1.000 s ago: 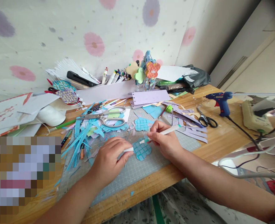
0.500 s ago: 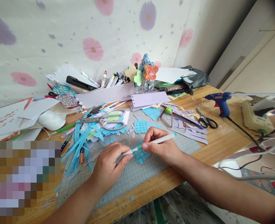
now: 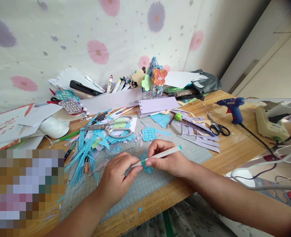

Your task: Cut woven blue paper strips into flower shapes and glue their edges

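Observation:
Above the cutting mat (image 3: 81, 200), my right hand (image 3: 168, 158) grips a white marker (image 3: 163, 153) with teal ends, slanting up to the right. My left hand (image 3: 119, 169) pinches the marker's white cap (image 3: 135, 164) between thumb and forefinger, and the cap meets the marker's teal collar. Under both hands lies a blue paper flower shape (image 3: 149, 168) with a drawn grid, partly hidden by my right hand. Just beyond my fingers is a second blue gridded paper shape (image 3: 149, 134).
Silver scissors (image 3: 119, 132) rest on blue paper strips (image 3: 80, 158) and scraps. Purple offcuts (image 3: 204, 140) and black-handled scissors (image 3: 219, 127) lie to the right. A blue glue gun (image 3: 235, 108) with a cord stands near a power strip (image 3: 271, 123). Pens and papers line the back.
The marker has moved left and its tip has gone into the cap; the exposed tip no longer shows. My right hand has come closer to my left, covering more of the flower.

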`<state>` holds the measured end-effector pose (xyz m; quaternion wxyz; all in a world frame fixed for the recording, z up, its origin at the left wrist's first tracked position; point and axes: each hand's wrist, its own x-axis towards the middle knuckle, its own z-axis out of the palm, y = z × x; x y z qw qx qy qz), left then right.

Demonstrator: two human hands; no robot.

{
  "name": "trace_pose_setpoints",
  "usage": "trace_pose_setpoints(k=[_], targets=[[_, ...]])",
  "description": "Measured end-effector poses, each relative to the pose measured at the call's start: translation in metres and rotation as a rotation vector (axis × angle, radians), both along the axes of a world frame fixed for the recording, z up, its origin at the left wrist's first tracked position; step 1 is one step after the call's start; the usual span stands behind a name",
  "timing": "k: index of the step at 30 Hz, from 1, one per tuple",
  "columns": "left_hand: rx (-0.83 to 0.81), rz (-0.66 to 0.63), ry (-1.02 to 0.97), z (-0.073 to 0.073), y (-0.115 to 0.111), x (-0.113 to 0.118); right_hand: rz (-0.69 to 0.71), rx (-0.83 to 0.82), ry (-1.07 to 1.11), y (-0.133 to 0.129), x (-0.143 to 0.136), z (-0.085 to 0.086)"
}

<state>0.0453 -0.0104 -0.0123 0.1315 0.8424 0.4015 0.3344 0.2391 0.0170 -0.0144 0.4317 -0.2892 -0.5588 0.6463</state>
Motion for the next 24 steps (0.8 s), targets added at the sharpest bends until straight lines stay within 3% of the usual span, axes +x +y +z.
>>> trace_pose_setpoints(k=[8, 24], targets=[[-0.048, -0.009, -0.004, -0.001, -0.004, 0.0022, -0.041, 0.009, -0.007, -0.0007, 0.001, -0.0013], [0.04, 0.012, 0.021, 0.0004, -0.0077, 0.0049, -0.035, -0.019, 0.033, -0.002, -0.0013, -0.0048]])
